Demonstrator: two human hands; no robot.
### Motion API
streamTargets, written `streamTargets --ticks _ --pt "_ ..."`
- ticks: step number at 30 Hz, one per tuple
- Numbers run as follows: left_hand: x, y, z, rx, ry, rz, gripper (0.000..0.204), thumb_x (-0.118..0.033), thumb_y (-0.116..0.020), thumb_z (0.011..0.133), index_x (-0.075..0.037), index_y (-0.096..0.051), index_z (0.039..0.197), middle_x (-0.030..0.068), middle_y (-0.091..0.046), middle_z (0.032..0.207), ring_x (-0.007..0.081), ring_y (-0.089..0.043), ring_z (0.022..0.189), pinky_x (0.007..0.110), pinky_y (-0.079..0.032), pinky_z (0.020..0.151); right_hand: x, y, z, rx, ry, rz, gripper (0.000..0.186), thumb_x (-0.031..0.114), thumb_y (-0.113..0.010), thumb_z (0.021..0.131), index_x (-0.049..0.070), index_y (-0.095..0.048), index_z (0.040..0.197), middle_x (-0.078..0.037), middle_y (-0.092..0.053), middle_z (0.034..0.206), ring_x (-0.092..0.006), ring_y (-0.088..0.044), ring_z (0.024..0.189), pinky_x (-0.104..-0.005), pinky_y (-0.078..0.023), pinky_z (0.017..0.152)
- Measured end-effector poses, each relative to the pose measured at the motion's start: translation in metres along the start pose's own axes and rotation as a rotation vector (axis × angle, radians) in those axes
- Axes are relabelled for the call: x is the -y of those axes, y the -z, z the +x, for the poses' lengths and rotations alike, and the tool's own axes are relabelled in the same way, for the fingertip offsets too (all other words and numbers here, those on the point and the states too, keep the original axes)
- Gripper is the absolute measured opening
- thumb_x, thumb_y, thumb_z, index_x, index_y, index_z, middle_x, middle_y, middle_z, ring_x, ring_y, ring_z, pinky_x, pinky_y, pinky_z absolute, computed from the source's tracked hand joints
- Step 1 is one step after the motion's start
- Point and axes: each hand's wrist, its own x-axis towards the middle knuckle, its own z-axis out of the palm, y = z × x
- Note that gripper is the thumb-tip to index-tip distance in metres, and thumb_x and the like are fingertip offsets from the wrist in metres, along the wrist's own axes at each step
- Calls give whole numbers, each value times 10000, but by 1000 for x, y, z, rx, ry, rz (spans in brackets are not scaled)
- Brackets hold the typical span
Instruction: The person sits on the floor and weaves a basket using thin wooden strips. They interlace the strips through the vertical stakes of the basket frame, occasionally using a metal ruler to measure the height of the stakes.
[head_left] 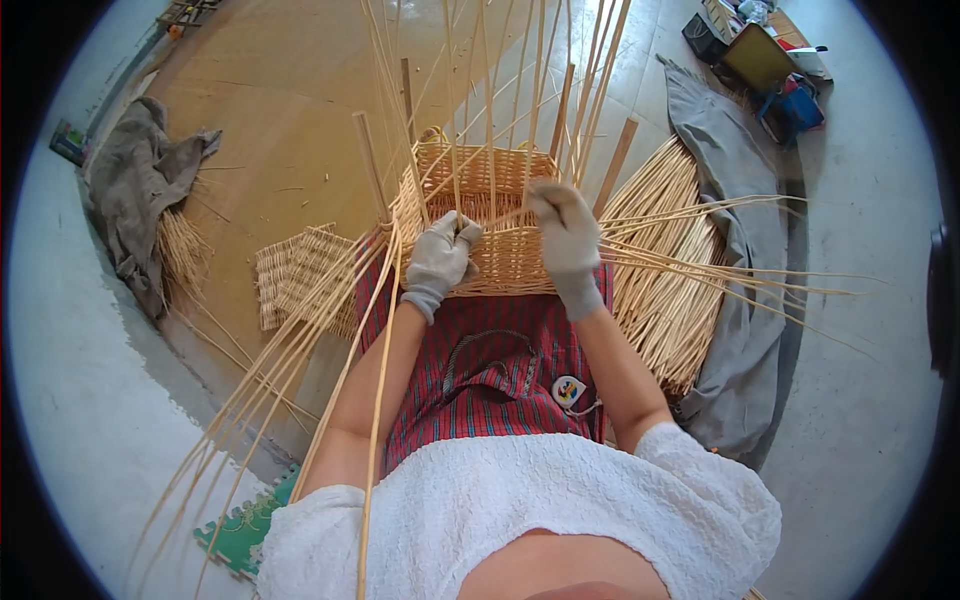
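The tan floor (260, 105) stretched away beyond your fingers, and the wicker basket (515, 264) sat right beneath them, against the red plaid cloth (490, 375). Your gloved left hand (438, 262) was at the basket's near rim, its fingers drawn together around the foot of an upright rod (455, 160). Your gloved right hand (566, 235) was near it, slightly raised above the same rim, its fingers curled and blurred; a thin strand (505, 217) ran toward them from your left fingers, but whether they gripped it could not be told. Left of your left fingers, long rods (350, 268) fanned out past woven panels (300, 278). Right of your right fingers lay a thick bundle of rods (655, 300), with a grey cloth (740, 345) alongside.
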Motion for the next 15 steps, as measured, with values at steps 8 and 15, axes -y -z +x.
streamTargets --ticks 8,15 --pt "-12 9 11 9 163 -36 211 -250 -640 1036 -57 -597 963 34 -588 724 141 -588 473 317 -469 373 10 -17 48 112 223 -36 319 73 -578 1015 7 -563 1327 -218 -637 1302 -253 -707 1139 -402 -594 905" --pt "-16 -3 2 -152 51 -42 171 -105 -651 995 -57 -560 1131 92 -686 932 151 -632 584 321 -542 486 -19 79 -31 -163 -358 393 209 124 -640 1035 48 -628 1229 -128 -768 1054 -223 -757 948 -243 -581 562"
